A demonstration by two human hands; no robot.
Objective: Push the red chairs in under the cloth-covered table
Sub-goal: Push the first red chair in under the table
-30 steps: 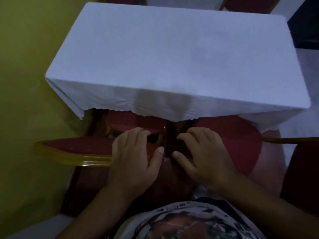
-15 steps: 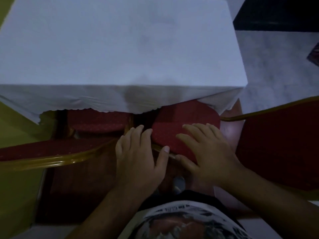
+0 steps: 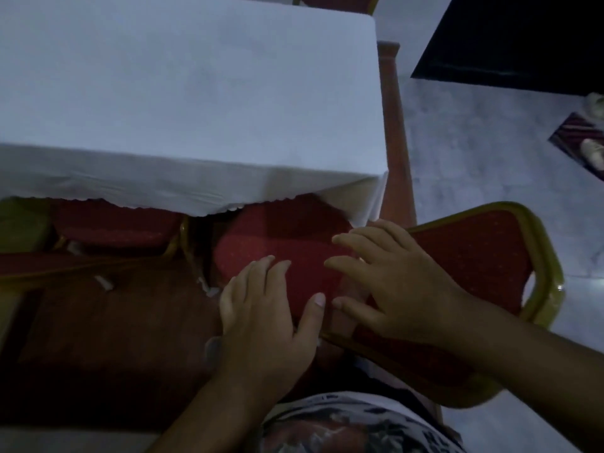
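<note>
The table under a white cloth (image 3: 183, 93) fills the upper left. A red chair with a gold frame (image 3: 483, 256) stands at its near right corner, turned at an angle, its seat (image 3: 284, 243) partly under the cloth's hem. My left hand (image 3: 261, 322) lies flat with fingers apart on the near edge of that seat. My right hand (image 3: 392, 282) spreads over the left corner of its backrest, fingers not wrapped around it. A second red chair (image 3: 114, 223) sits to the left, its seat under the cloth and its back rail dark in the shadow.
A wooden table leg (image 3: 392, 125) runs down the cloth's right side. Grey carpet (image 3: 490, 142) lies to the right, with a black object (image 3: 523, 37) at top right and pale shoes (image 3: 591, 148) on a striped mat. Another red chair (image 3: 333, 0) shows beyond the table.
The view has swung to the right. Both hands have left the gap between the two chairs and now lie on the right chair, whose backrest has come into full view.
</note>
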